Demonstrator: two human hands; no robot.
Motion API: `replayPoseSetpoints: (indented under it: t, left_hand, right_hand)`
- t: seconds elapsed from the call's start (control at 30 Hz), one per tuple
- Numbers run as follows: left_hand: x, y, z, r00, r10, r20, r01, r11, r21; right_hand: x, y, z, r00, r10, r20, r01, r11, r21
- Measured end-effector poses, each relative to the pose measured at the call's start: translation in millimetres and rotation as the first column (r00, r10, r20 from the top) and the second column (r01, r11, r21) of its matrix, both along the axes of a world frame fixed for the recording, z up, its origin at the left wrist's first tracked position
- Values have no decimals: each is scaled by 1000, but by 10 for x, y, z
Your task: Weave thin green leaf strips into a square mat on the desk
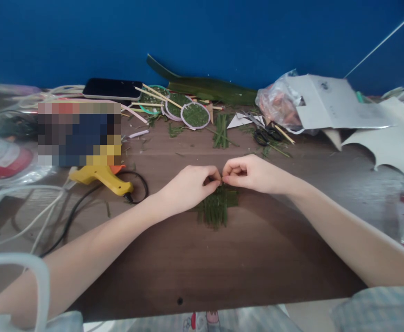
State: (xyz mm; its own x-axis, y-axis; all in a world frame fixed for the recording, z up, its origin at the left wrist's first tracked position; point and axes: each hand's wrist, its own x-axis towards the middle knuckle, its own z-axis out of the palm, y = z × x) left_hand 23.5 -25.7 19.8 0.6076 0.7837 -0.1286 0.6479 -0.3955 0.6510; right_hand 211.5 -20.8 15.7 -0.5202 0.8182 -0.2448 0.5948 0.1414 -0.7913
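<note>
Several green leaf strips [215,211] lie crossed in a small woven-looking mat on the brown table, just below my hands. My left hand [196,184] is closed in a pinch over the mat's far edge, thumb against forefinger. Facing it, my right hand [248,173] pinches as well, its fingertips almost touching the left ones. Between the two sets of fingertips a thin bit of leaf strip seems to show, too small to make out surely. Beyond them lies a separate bundle of green strips [220,131].
A yellow glue gun [101,177] with a black cord lies left. At the back are a phone [112,88], round green-filled hoops [195,115], a long leaf [215,90], scissors [267,133], a plastic bag [279,103] and white card [340,103]. A pale tube [43,286] arches at lower left.
</note>
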Motion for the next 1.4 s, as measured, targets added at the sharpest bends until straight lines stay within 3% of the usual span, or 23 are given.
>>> replayPoseSetpoints:
  t: [0.3, 0.43, 0.73, 1.17, 1.4]
  left_hand:
    - [-14, -5, -14, 994, 31, 108, -26, 999, -46]
    - [-18, -3, -12, 992, 17, 125, -12, 999, -48]
    - [-27, 11, -17, 995, 10, 95, -5, 998, -55]
    - [-6, 6, -13, 997, 37, 70, -33, 998, -55]
    - [1, 15, -60, 991, 80, 106, -72, 995, -76]
  right_hand:
    - [-86, -34, 3, 995, -9, -95, 10, 1000, 18]
    - [-43, -1, 31, 996, -3, -94, 13, 995, 99]
    - [114, 88, 0, 980, 198, 2, -196, 972, 127]
    - [-26, 47, -154, 972, 179, -154, -111, 921, 372]
    - [-41, 48, -187, 996, 41, -79, -6, 917, 399]
